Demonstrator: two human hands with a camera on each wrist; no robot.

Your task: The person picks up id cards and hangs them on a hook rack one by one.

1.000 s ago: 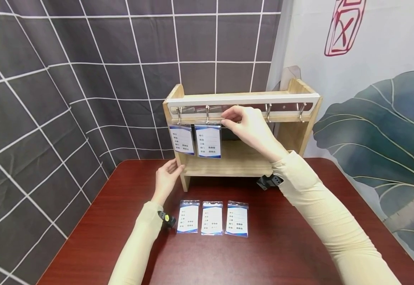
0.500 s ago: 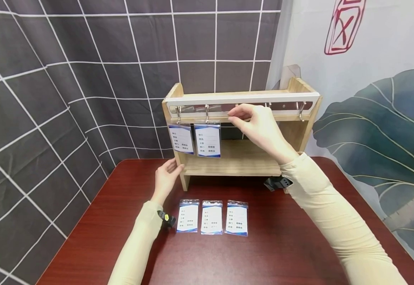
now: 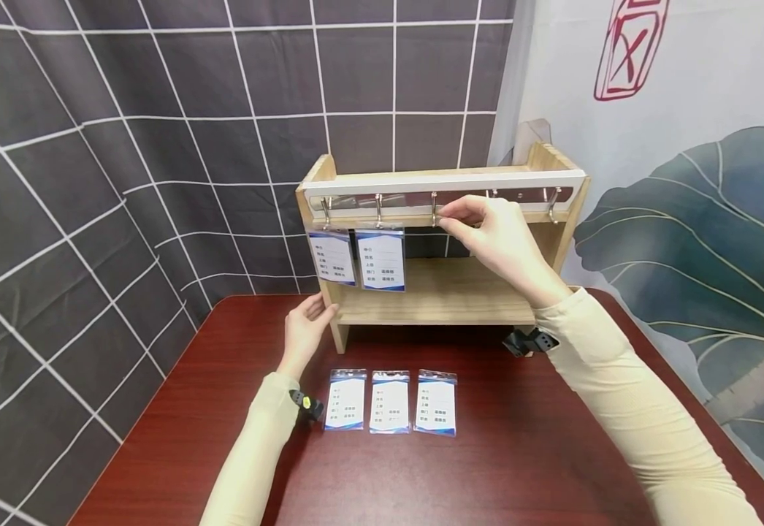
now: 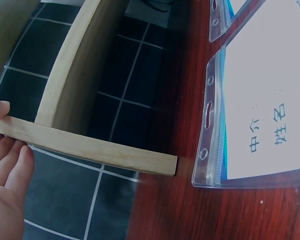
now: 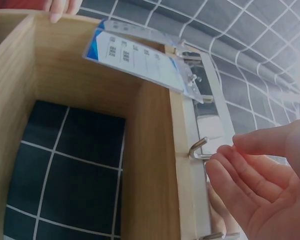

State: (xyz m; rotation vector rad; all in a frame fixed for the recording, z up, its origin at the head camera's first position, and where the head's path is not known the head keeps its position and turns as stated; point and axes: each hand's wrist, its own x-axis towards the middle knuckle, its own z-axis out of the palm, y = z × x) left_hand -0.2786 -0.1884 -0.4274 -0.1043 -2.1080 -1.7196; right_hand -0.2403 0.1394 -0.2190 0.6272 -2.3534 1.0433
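Right hand (image 3: 497, 241) relaxed, empty, fingertips beside third hook (image 3: 434, 208); left hand (image 3: 306, 329) flat against wooden rack (image 3: 434, 292). Three badge sleeves (image 3: 389, 401) on tabletop (image 3: 520, 467): light, probably slick, flexible; best pinched near slotted top edge.

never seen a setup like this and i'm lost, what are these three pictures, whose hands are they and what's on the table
No machine here: a person works with two bare hands and wears three cameras. The wide picture comes from the head camera, looking forward and down. The other two come from cameras on each wrist, so they show close, tilted views.

On the red-brown table stands a small wooden shelf with a metal strip of hooks along its top. Two badge holders hang from the leftmost hooks, and three more card sleeves lie flat in a row in front.

The left hand rests against the shelf's left side. The right hand is up at the third hook, fingers relaxed, holding nothing.
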